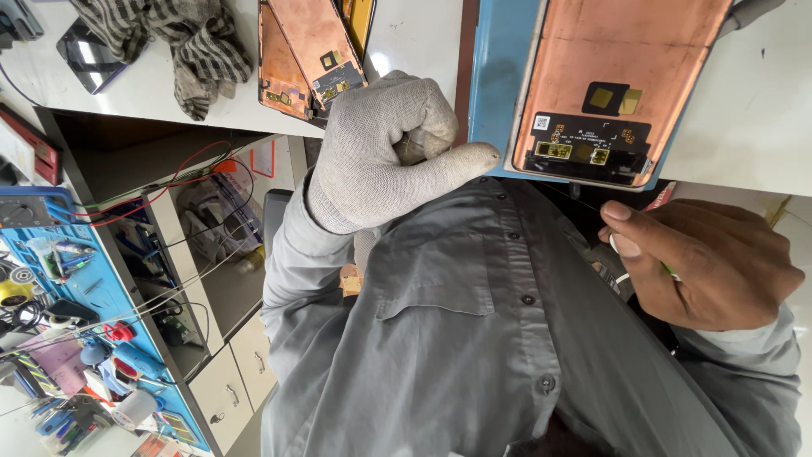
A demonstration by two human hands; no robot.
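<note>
The bare right hand [706, 262] is closed, pinching a thin wire [584, 201] just below the phone screen [622, 85]. The gloved left hand [389, 152] is fisted, thumb pressed on the blue mat [495, 85] at the screen's left edge. The screen lies copper-backed, face down, seemingly not yet separated. A small white square label sits on its black strip. Left of it lie more copper screens [309, 55].

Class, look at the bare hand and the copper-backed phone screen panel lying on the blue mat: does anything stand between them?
Nothing visible does. The bare right hand, pinching a thin wire, sits just below the copper-backed screen panel on the blue mat; the grey-gloved left hand is off to the side.
</note>
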